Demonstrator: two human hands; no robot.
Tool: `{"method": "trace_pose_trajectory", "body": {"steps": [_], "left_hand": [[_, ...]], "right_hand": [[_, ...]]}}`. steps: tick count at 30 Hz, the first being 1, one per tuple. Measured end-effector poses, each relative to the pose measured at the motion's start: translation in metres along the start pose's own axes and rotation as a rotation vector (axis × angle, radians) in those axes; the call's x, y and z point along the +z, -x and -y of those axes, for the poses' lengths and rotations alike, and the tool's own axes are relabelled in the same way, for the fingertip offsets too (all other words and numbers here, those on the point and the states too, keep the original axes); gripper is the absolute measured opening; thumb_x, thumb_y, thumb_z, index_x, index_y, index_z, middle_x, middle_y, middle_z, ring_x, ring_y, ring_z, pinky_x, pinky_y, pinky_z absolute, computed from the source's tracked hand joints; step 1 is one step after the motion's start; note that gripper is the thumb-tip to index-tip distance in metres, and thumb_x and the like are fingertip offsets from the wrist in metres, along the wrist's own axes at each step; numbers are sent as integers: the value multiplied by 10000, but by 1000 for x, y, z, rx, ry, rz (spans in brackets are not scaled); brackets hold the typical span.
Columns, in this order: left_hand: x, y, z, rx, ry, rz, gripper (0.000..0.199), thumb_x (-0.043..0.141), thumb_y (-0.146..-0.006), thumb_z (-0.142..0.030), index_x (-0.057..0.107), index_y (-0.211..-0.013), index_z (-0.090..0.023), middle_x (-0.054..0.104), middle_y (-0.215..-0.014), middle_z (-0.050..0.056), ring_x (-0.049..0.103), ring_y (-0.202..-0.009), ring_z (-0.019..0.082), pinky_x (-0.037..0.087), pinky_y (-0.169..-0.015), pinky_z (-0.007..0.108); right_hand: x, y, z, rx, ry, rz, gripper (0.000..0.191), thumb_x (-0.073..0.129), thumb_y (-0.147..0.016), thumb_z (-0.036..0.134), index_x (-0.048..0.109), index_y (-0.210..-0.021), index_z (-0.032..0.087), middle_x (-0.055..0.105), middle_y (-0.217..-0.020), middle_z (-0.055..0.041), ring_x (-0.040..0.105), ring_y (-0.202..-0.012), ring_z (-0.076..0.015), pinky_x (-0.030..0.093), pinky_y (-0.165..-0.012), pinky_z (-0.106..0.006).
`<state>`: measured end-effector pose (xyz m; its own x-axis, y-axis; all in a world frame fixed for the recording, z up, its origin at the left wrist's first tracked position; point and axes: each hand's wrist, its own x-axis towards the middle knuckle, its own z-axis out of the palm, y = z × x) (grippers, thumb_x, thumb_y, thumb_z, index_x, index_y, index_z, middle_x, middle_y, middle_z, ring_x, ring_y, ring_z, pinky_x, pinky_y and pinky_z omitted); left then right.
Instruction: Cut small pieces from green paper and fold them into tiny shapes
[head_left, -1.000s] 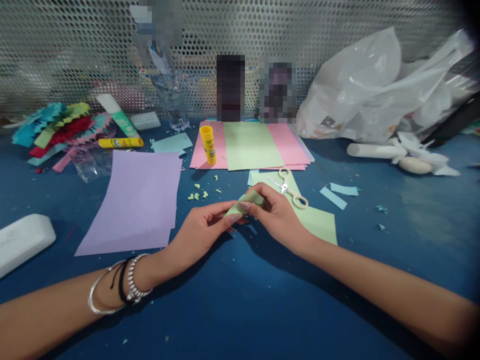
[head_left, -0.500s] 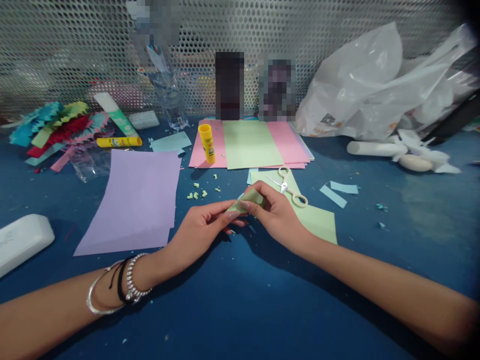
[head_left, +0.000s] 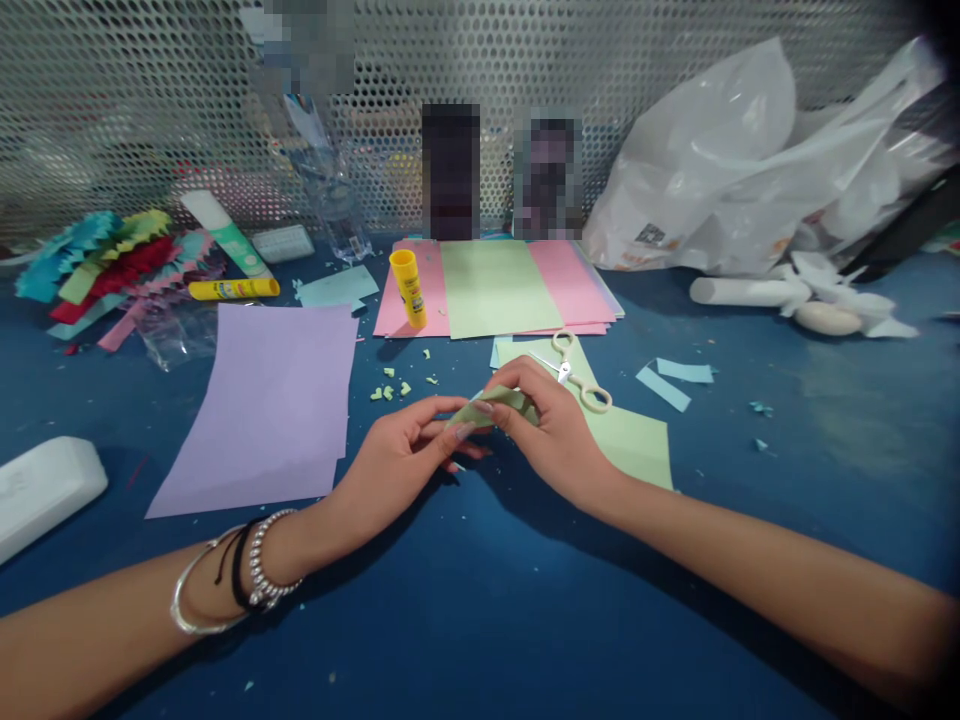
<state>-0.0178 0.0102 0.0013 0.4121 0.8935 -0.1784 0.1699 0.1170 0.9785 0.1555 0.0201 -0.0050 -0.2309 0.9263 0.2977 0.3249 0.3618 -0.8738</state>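
Note:
A small folded piece of light green paper (head_left: 504,402) is held between both hands above the blue table. My left hand (head_left: 409,445) pinches its left end between thumb and fingers. Round its right end, my right hand (head_left: 544,425) is closed, with the thumb on the near side. Beyond the right hand, scissors (head_left: 564,372) with cream handles lie on a larger green sheet (head_left: 634,445). Small green scraps (head_left: 388,392) are scattered to the left of the hands.
A purple sheet (head_left: 262,400) lies at left, near a white case (head_left: 49,490). Behind stand a yellow glue stick (head_left: 409,290) and stacked pink and green sheets (head_left: 499,290). White plastic bags (head_left: 712,180) fill the back right; blue strips (head_left: 684,372) lie at right.
The view has shifted slightly, so the objects sit a little further left. The green paper looks slightly more bowed between the fingers; both hands keep their hold.

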Motion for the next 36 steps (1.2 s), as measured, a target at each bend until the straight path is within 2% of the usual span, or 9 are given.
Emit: {"method": "trace_pose_trajectory", "body": {"steps": [8,11,14,16,20,26,30,33,36], "left_hand": [[-2,4,0,94,-293,156,277,403,-894,-281,659,-917,-180,693,-757,17,629,-686,131,491,-659,229],[-2,4,-1,93,-317,135,296,399,-896,-270,676,-842,-182,686,-715,7,606,-627,115,475,-624,212],[-2,3,-2,57,-253,69,307,444,-881,-329,668,-756,-160,677,-686,12,588,-586,104,466,-583,194],[-3,3,-3,24,-201,35,310,464,-870,-361,660,-753,-151,674,-684,15,587,-580,102,463,-564,188],[-3,2,-3,-9,-145,16,305,480,-862,-374,658,-781,-140,681,-703,32,604,-583,105,458,-547,188],[-1,2,-4,-56,-66,24,281,505,-850,-373,658,-826,-139,692,-738,40,612,-585,106,474,-547,195],[0,4,-7,-75,-70,40,286,495,-855,-368,658,-870,-134,698,-727,43,619,-588,108,457,-538,191],[-1,4,-7,-74,-71,31,282,496,-856,-359,652,-891,-127,698,-697,46,608,-566,106,416,-487,185],[-2,3,-6,-54,-54,16,277,497,-856,-361,644,-872,-127,689,-655,40,595,-568,97,404,-488,177]], "right_hand": [[-3,6,5,-195,103,109,148,499,-801,77,550,-832,213,500,-844,-21,510,-822,-143,433,-708,-275],[-2,7,7,-205,88,82,104,528,-812,132,554,-837,230,520,-838,-14,519,-824,-143,435,-719,-282],[0,7,8,-94,17,-13,304,640,-755,247,489,-1019,258,547,-933,-19,531,-875,-161,436,-736,-300],[2,6,6,41,-40,12,446,681,-713,321,451,-1089,257,550,-967,-26,540,-857,-166,440,-700,-296],[2,3,1,206,-186,168,211,588,-783,392,557,-826,188,543,-818,-15,546,-716,-134,438,-627,-272],[-1,-2,-2,230,-297,150,206,599,-781,363,628,-727,166,513,-694,8,525,-669,-104,405,-610,-235],[-4,-4,-1,277,-356,225,216,610,-767,376,659,-723,170,584,-698,-2,555,-666,-112,431,-622,-240],[-17,-11,4,309,-229,255,339,526,-812,446,665,-681,165,642,-691,-24,567,-662,-125,434,-644,-259],[-46,-24,12,260,-53,108,420,434,-851,482,666,-689,170,672,-758,-45,577,-691,-137,439,-668,-276]]}}
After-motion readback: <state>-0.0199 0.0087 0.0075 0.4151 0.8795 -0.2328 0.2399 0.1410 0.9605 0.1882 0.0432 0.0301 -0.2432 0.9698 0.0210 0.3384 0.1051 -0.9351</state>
